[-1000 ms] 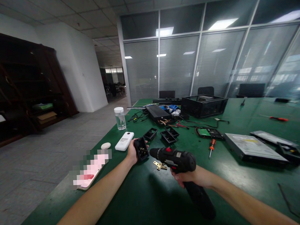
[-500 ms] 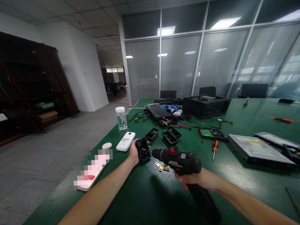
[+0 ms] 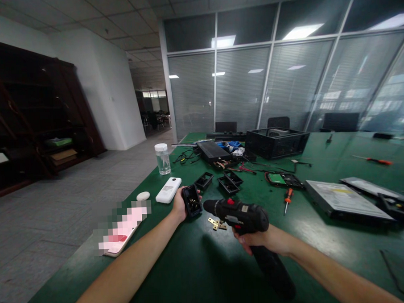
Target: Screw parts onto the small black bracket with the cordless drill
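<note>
My left hand [image 3: 179, 205] is closed round a small black open box [image 3: 192, 200] with brass parts inside, held upright above the green table [image 3: 194, 277]. My right hand [image 3: 259, 241] grips the handle of a black cordless drill [image 3: 242, 216], its nose pointing left at the box and a short gap away from it. Small brass pieces [image 3: 217, 223] lie on the table just under the drill's nose.
Three more black boxes [image 3: 220, 182] lie beyond. A white remote-like device [image 3: 169, 190], a clear jar [image 3: 162, 158], a small orange screwdriver [image 3: 286, 198], a disc drive [image 3: 344, 200], a circuit board [image 3: 281, 179], a black crate [image 3: 275, 142] and cables sit farther out. The table's left edge drops to the floor.
The drill and the box have shifted only slightly; the view has moved a little. Both hands keep their grips.
</note>
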`<state>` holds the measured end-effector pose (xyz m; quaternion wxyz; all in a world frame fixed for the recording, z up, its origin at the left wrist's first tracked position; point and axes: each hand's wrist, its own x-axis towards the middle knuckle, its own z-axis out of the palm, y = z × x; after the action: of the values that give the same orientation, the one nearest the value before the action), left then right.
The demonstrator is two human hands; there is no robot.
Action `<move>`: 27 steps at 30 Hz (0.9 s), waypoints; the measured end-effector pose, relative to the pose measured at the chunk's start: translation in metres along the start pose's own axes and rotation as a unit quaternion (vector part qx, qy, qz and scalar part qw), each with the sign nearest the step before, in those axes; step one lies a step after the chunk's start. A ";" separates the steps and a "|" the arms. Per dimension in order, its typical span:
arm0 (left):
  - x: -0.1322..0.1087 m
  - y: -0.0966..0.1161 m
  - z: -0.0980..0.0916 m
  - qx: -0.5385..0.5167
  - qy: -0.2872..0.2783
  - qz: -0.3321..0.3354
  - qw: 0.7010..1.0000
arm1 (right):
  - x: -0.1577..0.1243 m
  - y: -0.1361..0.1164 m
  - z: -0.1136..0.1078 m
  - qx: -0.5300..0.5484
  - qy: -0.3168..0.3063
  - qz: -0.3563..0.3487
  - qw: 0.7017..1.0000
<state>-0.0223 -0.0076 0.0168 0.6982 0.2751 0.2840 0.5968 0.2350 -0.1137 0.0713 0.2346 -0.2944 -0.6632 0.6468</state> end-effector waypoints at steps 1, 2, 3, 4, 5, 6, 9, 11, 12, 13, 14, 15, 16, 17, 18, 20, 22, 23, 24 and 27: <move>0.000 0.000 0.001 -0.001 0.001 -0.001 1.000 | 0.000 0.000 0.000 0.000 0.000 0.001 1.000; -0.001 0.001 0.001 -0.001 0.002 -0.001 1.000 | 0.000 0.000 0.000 0.001 -0.001 0.001 1.000; -0.002 0.001 0.002 -0.001 0.004 -0.001 1.000 | 0.000 0.001 0.000 0.001 -0.002 0.002 1.000; -0.002 0.001 0.002 -0.001 0.005 0.000 1.000 | 0.000 0.001 -0.001 0.002 -0.001 0.004 1.000; -0.002 0.002 0.003 -0.002 0.007 -0.001 1.000 | 0.000 0.002 -0.001 0.002 -0.001 0.006 1.000; -0.003 0.002 0.003 -0.004 0.008 -0.003 1.000 | 0.000 0.003 -0.001 0.003 0.000 0.007 1.000; -0.003 0.002 0.004 -0.006 0.008 -0.002 1.000 | 0.000 0.004 -0.002 0.004 -0.004 0.005 1.000; -0.004 0.002 0.004 -0.008 0.011 -0.001 1.000 | 0.000 0.004 -0.002 0.003 -0.007 0.000 1.000; -0.004 0.002 0.004 -0.010 0.013 -0.002 1.000 | 0.000 0.003 -0.002 0.001 -0.007 -0.002 1.000; -0.004 0.002 0.005 -0.013 0.016 -0.005 1.000 | 0.000 0.003 -0.002 -0.002 -0.006 -0.003 1.000; -0.004 0.002 0.004 -0.015 0.018 -0.007 1.000 | 0.000 0.003 -0.002 -0.004 -0.004 -0.005 1.000; -0.004 0.002 0.004 -0.017 0.018 -0.008 1.000 | 0.000 0.003 -0.002 -0.006 -0.002 -0.004 1.000; -0.004 0.001 0.004 -0.017 0.017 -0.006 1.000 | 0.000 0.003 -0.002 -0.008 -0.001 -0.002 1.000; -0.003 0.001 0.004 -0.016 0.016 -0.004 1.000 | 0.000 0.003 -0.002 -0.008 -0.001 0.001 1.000; -0.003 0.001 0.003 -0.014 0.014 0.000 1.000 | 0.001 0.003 -0.002 -0.008 0.000 0.004 1.000; -0.002 0.000 0.002 -0.008 0.011 0.003 1.000 | 0.001 0.004 -0.002 -0.007 0.001 0.006 1.000; -0.002 0.000 0.002 -0.003 0.007 0.003 1.000 | 0.001 0.004 -0.003 -0.004 0.001 0.001 1.000; -0.002 0.001 0.002 -0.003 0.005 0.002 1.000 | 0.001 0.005 -0.003 -0.003 0.002 0.000 1.000; -0.002 0.001 0.002 -0.002 0.003 0.001 1.000 | 0.001 0.005 -0.003 -0.002 0.003 0.001 1.000; -0.002 0.002 0.003 -0.008 0.007 -0.005 1.000 | 0.000 0.006 -0.003 0.001 0.005 0.009 1.000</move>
<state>-0.0213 -0.0099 0.0203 0.7009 0.2639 0.2857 0.5979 0.2370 -0.1115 0.0654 0.2321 -0.3036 -0.6589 0.6479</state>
